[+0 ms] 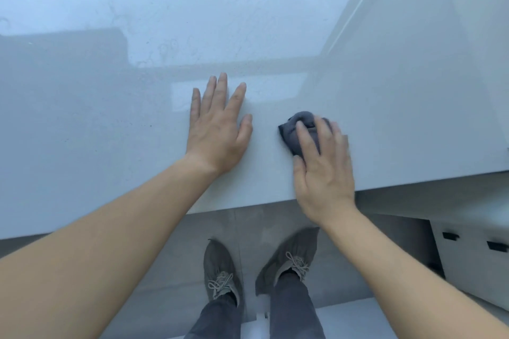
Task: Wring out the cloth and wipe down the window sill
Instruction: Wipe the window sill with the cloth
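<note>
A wide, glossy pale grey window sill (110,132) fills most of the head view. My right hand (323,173) presses a bunched dark grey cloth (296,129) flat onto the sill near its front edge; fingers cover most of the cloth. My left hand (217,126) lies flat on the sill to the left of the cloth, palm down, fingers spread, holding nothing. The right hand looks slightly blurred.
The sill's front edge (248,205) runs across below my hands. Below it are grey floor tiles and my two grey shoes (223,270). A white cabinet with dark handles (473,253) stands at the lower right. Bright window reflection covers the far sill.
</note>
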A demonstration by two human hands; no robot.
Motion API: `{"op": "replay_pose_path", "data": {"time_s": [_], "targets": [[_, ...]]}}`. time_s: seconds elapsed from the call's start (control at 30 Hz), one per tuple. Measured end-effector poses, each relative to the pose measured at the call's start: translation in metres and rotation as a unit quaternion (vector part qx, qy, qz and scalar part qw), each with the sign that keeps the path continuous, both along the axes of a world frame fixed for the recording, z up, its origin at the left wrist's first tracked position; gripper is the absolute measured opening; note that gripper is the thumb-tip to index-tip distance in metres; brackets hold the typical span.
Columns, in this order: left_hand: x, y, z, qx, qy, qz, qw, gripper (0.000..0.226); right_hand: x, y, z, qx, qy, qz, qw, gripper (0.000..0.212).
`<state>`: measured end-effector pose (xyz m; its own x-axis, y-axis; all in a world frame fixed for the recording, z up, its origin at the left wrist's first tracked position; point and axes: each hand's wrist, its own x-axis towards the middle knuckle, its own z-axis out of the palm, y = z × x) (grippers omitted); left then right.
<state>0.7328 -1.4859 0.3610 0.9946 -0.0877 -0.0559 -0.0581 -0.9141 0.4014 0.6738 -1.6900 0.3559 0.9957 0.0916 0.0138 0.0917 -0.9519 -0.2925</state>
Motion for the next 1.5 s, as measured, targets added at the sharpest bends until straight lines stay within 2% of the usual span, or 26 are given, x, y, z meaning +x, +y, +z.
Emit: {"op": "replay_pose_path", "data": {"time_s": [0.13, 0.2, 0.33, 0.4, 0.53, 0.6, 0.67, 0.77, 0.83, 0.9, 0.97, 1.07, 1.1, 1.23, 1.27, 1.3, 1.43, 1.5], "targets": [[0.016, -0.021, -0.007, 0.022, 0.025, 0.004, 0.999, 0.059, -0.022, -0.011, -0.005, -0.005, 0.017, 0.169, 0.985, 0.057], [0.017, -0.026, -0.012, 0.069, 0.032, 0.003, 0.997, 0.061, -0.006, -0.033, -0.005, -0.021, 0.013, 0.189, 0.982, 0.057], [0.014, -0.027, -0.013, 0.101, 0.031, 0.001, 0.994, 0.064, 0.039, -0.068, 0.000, -0.007, 0.020, 0.015, 1.000, 0.057], [0.017, -0.029, -0.011, 0.092, 0.034, 0.015, 0.995, 0.064, 0.039, -0.061, 0.000, -0.012, 0.013, -0.015, 1.000, 0.058], [0.035, -0.041, -0.006, 0.053, -0.006, 0.065, 0.996, 0.039, 0.006, -0.052, -0.006, -0.012, 0.017, 0.196, 0.980, 0.057], [0.046, -0.043, -0.005, 0.036, -0.017, 0.085, 0.996, 0.035, 0.022, -0.068, -0.005, -0.023, 0.020, 0.254, 0.967, 0.057], [0.051, -0.044, -0.009, 0.042, 0.002, 0.090, 0.995, 0.047, 0.055, -0.085, -0.003, -0.034, 0.021, 0.217, 0.975, 0.057], [0.052, -0.044, -0.014, 0.078, 0.021, 0.088, 0.993, 0.062, 0.116, -0.096, -0.001, -0.010, 0.040, 0.051, 0.998, 0.059], [0.052, -0.045, -0.015, 0.086, 0.023, 0.092, 0.992, 0.064, 0.137, -0.078, -0.002, -0.004, 0.038, -0.015, 0.999, 0.060], [0.053, -0.045, -0.015, 0.088, 0.026, 0.095, 0.991, 0.063, 0.133, -0.053, -0.004, -0.010, 0.026, 0.032, 0.999, 0.061], [0.053, -0.046, -0.014, 0.089, 0.024, 0.095, 0.991, 0.063, 0.117, -0.040, -0.006, -0.016, 0.015, 0.150, 0.988, 0.060], [0.052, -0.046, -0.013, 0.085, 0.019, 0.097, 0.991, 0.062, 0.132, -0.055, -0.004, -0.021, 0.026, 0.248, 0.968, 0.059], [0.052, -0.046, -0.013, 0.084, 0.020, 0.099, 0.991, 0.062, 0.148, -0.062, -0.004, -0.028, 0.024, 0.236, 0.971, 0.060], [0.053, -0.047, -0.014, 0.090, 0.021, 0.102, 0.991, 0.063, 0.210, -0.066, -0.002, -0.006, 0.037, 0.021, 0.999, 0.060], [0.053, -0.047, -0.013, 0.090, 0.022, 0.102, 0.990, 0.064, 0.209, -0.057, -0.002, -0.009, 0.029, 0.006, 1.000, 0.060], [0.053, -0.047, -0.013, 0.090, 0.022, 0.103, 0.990, 0.064, 0.201, -0.046, -0.002, -0.010, 0.021, 0.028, 0.999, 0.060], [0.054, -0.049, -0.009, 0.091, 0.023, 0.104, 0.990, 0.063, 0.155, -0.031, -0.007, -0.005, 0.014, 0.243, 0.970, 0.058], [0.054, -0.049, -0.008, 0.092, 0.027, 0.101, 0.990, 0.063, 0.170, -0.039, -0.007, -0.006, 0.017, 0.275, 0.961, 0.058]]}}
